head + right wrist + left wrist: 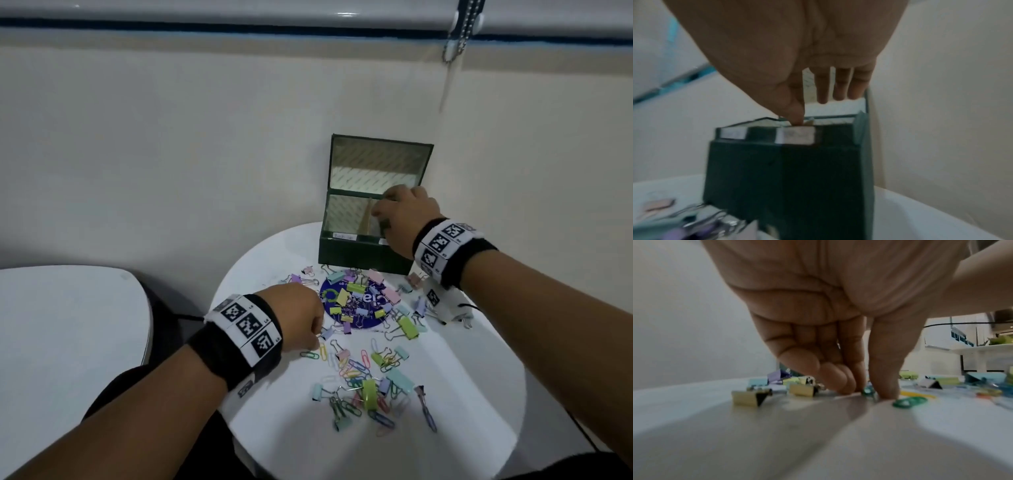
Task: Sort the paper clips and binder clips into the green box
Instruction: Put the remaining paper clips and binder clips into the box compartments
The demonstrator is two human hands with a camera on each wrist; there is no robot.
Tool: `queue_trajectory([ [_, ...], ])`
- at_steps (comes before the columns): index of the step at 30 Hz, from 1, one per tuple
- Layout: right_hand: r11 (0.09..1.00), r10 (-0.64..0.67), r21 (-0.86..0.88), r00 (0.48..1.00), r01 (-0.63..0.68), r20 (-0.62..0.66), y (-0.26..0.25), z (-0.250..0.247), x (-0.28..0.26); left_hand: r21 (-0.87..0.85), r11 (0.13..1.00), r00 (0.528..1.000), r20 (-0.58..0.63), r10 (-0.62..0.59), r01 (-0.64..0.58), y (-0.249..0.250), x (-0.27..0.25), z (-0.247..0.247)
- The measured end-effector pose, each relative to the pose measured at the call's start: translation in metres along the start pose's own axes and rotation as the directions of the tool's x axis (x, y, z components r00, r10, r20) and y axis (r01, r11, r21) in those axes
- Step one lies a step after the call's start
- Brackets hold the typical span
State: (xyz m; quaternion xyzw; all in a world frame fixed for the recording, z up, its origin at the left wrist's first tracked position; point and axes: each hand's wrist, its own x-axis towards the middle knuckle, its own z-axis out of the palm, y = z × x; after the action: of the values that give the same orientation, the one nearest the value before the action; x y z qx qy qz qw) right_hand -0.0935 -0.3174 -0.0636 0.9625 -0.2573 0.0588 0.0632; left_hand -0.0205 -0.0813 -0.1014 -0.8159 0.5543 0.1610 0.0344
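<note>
The green box (363,255) stands open at the back of the round white table (462,411), lid up, with a divider between two compartments. My right hand (380,212) hovers over its right compartment; in the right wrist view the right hand (797,121) points thumb and forefinger down into the box (787,178), the other fingers straight, and nothing shows between them. My left hand (317,337) is down on the table. In the left wrist view the left hand (867,392) pinches a green paper clip (869,391) between thumb and fingertips.
Pastel binder clips (409,327) and coloured paper clips (356,368) lie scattered across the table, several on a blue round disc (330,303). Another green paper clip (909,402) lies beside my left thumb. A second white table (68,325) stands at the left. The wall is close behind the box.
</note>
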Motion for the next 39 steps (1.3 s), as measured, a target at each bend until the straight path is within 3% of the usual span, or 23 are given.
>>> queue_trajectory([
  [2, 0.988, -0.154, 0.002, 0.986, 0.154, -0.061, -0.01, -0.002, -0.021, 0.011, 1.0, 0.999, -0.016, 0.029, -0.029, -0.001, 0.0, 0.002],
  [3, 0.967, -0.248, 0.063, 0.969, 0.248, -0.002, -0.014, -0.001, -0.035, 0.024, 0.999, 0.999, -0.021, 0.044, -0.044, -0.002, 0.0, 0.004],
  [5, 0.901, -0.418, 0.218, 0.886, 0.376, 0.199, -0.022, 0.004, -0.066, 0.05, 0.997, 0.997, -0.03, 0.065, -0.064, -0.003, -0.001, 0.006],
  [7, 0.86, -0.505, 0.266, 0.796, 0.435, 0.332, -0.027, 0.012, -0.09, 0.051, 0.996, 0.994, -0.074, 0.082, -0.079, -0.002, -0.002, 0.006],
  [9, 0.849, -0.528, 0.243, 0.767, 0.468, 0.366, -0.027, 0.023, -0.102, 0.022, 0.996, 0.988, -0.127, 0.088, -0.086, -0.001, -0.004, 0.006],
  [12, 0.854, -0.52, 0.211, 0.764, 0.475, 0.383, -0.027, 0.031, -0.106, -0.041, 0.991, 0.979, -0.166, 0.121, -0.129, -0.003, -0.005, 0.009],
  [17, 0.857, -0.514, 0.204, 0.776, 0.473, 0.366, -0.026, 0.035, -0.107, -0.117, 0.985, 0.99, -0.074, 0.12, -0.129, -0.005, -0.002, 0.007],
  [23, 0.897, -0.389, 0.341, 0.867, 0.28, 0.312, -0.013, 0.023, -0.111, -0.047, 0.987, 0.982, -0.118, 0.147, -0.153, -0.009, -0.006, 0.013],
  [30, 0.917, -0.369, 0.313, 0.826, 0.248, 0.426, -0.006, 0.027, -0.124, 0.003, 0.986, 0.986, -0.033, 0.166, -0.166, -0.009, -0.006, 0.014],
  [34, 0.945, -0.312, 0.227, 0.86, 0.236, 0.403, -0.003, 0.033, -0.123, 0.035, 0.982, 0.977, -0.099, 0.19, -0.188, -0.009, -0.006, 0.016],
  [37, 0.943, -0.29, 0.254, 0.902, 0.214, 0.32, -0.001, 0.03, -0.121, -0.047, 0.973, 0.967, -0.133, 0.216, -0.224, -0.011, -0.006, 0.015],
  [39, 0.928, -0.307, 0.304, 0.902, 0.214, 0.305, -0.005, 0.028, -0.125, -0.123, 0.964, 0.963, -0.162, 0.216, -0.237, -0.011, -0.007, 0.012],
])
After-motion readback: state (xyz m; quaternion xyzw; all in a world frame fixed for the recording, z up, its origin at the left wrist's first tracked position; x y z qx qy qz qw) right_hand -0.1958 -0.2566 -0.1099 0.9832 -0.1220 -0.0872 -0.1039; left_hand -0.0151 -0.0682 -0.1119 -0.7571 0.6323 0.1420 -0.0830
